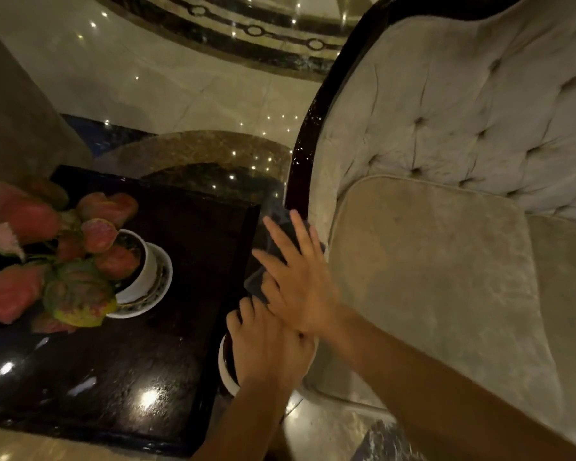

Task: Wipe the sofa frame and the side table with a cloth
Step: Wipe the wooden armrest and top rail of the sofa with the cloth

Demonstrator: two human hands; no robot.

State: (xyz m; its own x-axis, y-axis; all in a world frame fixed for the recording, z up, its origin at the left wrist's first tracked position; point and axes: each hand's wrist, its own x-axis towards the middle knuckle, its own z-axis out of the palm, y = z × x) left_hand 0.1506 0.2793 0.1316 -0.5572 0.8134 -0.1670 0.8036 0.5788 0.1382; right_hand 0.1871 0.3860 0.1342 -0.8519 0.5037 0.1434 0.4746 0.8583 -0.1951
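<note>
A dark glossy side table stands at the left, beside a beige tufted sofa with a dark polished wooden frame. My right hand lies flat with fingers spread on a dark cloth. It presses the cloth against the lower end of the frame, in the gap between table and sofa. Just below it, my left hand curls over a round white dish with a dark inside at the table's right edge. The cloth is mostly hidden under my right hand.
A pink-leaved plant in a white pot on a saucer sits on the table's left half. The sofa seat cushion fills the right. Shiny marble floor lies beyond, and a grey upholstered shape stands at the far left.
</note>
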